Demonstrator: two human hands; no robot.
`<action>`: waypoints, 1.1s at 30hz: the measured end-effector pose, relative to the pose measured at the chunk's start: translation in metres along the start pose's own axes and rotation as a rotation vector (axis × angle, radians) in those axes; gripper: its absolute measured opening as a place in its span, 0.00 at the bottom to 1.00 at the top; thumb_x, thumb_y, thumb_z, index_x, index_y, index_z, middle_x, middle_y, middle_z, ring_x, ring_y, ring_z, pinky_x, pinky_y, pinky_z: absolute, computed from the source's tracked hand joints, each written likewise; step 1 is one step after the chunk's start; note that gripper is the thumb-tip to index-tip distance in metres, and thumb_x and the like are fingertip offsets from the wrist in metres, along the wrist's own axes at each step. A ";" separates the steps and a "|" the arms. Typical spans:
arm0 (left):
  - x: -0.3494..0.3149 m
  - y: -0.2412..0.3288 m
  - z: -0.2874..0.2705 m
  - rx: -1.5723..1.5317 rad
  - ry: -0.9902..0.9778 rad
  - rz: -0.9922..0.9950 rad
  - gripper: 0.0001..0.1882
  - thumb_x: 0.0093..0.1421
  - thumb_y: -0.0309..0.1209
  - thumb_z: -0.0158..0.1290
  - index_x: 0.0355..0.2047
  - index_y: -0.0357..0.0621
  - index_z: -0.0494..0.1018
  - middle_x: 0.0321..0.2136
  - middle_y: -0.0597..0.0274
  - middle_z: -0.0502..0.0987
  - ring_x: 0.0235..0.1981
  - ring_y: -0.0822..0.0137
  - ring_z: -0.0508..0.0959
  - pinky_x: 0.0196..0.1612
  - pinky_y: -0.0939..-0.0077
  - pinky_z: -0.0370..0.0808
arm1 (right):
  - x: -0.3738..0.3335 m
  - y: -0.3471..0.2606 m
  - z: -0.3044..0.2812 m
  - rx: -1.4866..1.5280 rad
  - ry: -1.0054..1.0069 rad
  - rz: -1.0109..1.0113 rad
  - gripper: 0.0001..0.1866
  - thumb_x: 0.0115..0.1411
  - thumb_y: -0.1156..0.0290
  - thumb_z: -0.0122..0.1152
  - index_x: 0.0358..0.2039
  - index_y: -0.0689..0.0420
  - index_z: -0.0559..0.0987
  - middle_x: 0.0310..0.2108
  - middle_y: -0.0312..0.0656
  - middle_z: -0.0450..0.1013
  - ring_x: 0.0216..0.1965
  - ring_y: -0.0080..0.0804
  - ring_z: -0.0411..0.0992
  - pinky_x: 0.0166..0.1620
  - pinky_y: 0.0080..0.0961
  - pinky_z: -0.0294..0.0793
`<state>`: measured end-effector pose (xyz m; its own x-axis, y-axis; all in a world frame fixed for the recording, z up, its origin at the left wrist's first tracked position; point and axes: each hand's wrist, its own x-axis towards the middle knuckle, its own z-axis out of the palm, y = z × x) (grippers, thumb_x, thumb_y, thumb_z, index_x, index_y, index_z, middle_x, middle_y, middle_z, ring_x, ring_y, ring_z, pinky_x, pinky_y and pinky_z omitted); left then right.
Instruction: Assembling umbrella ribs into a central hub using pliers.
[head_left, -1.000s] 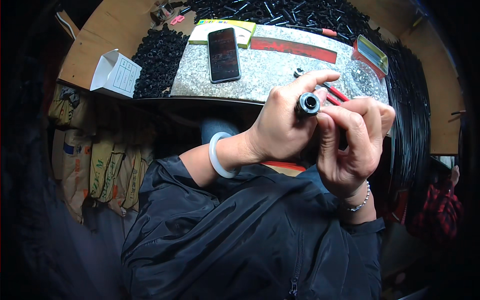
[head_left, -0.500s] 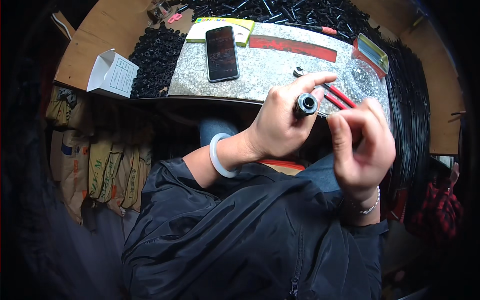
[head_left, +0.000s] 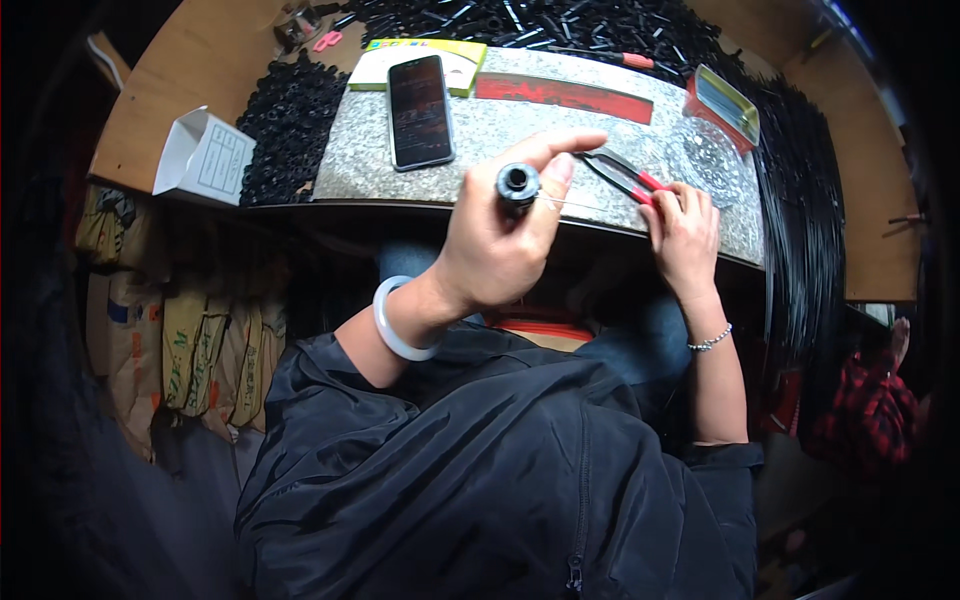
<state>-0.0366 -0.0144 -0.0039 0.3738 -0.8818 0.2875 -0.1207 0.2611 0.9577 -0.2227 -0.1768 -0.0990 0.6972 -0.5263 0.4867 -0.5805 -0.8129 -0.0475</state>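
Observation:
Wrapped in my left hand is a black hollow cylindrical part, its round open end facing up. From beside it a thin wire sticks out to the right, and my forefinger points the same way. My right hand has its fingers closed on the red handles of a pair of pliers. The pliers lie at the front of the speckled grey board, jaws toward my left hand. A clear coil of fine strands rests just beyond my right hand.
A phone lies by a yellow-green box and a worn red strip. A white carton and small black rings are at left. Black parts heap behind; an open tin and long black rods are at right.
My right hand has left the wire's end and moved onto the pliers' handles. My left hand, still holding the black part, has shifted left in view. The scene has slid slightly left too.

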 end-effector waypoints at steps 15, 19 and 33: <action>0.014 -0.017 -0.004 0.095 0.157 0.095 0.13 0.64 0.25 0.41 0.45 0.36 0.72 0.13 0.80 0.60 0.15 0.87 0.55 0.19 0.88 0.51 | 0.010 -0.055 -0.152 0.152 0.104 -0.185 0.19 0.36 0.76 0.72 0.34 0.57 0.81 0.33 0.42 0.66 0.28 0.32 0.70 0.29 0.24 0.71; 0.018 -0.021 0.002 0.090 0.154 0.117 0.13 0.64 0.24 0.41 0.44 0.36 0.73 0.16 0.77 0.65 0.18 0.86 0.58 0.22 0.88 0.55 | 0.014 -0.058 -0.160 -0.058 0.139 -0.254 0.18 0.37 0.69 0.73 0.32 0.55 0.81 0.33 0.40 0.67 0.29 0.31 0.70 0.28 0.24 0.71; 0.012 -0.014 0.000 0.019 0.066 0.071 0.13 0.65 0.27 0.41 0.43 0.34 0.73 0.19 0.73 0.70 0.22 0.85 0.65 0.25 0.88 0.61 | 0.007 -0.057 -0.160 0.074 -0.041 -0.378 0.15 0.55 0.64 0.61 0.23 0.63 0.71 0.34 0.52 0.71 0.26 0.43 0.70 0.27 0.31 0.69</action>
<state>-0.0305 -0.0283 -0.0135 0.4232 -0.8336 0.3549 -0.1661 0.3137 0.9349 -0.2522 -0.0941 0.0469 0.8734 -0.1940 0.4467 -0.2480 -0.9666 0.0649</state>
